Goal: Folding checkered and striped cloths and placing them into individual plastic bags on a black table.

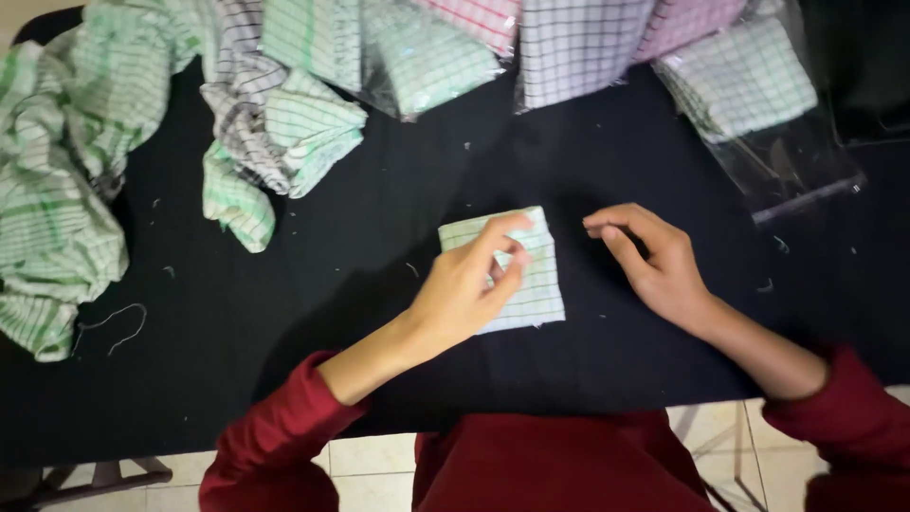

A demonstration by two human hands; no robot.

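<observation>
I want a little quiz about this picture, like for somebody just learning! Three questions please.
1. True or false: the left hand rests on the folded green-checked cloth.
2. Which is the right hand touching? A) the folded cloth B) only the black table C) the clear plastic bag
3. Where does the loose heap of crumpled green cloths lie: on the person's left or right?

Key: 1 true. 2 B, its fingers lie just beside the cloth, apart from it. 3 left.
</observation>
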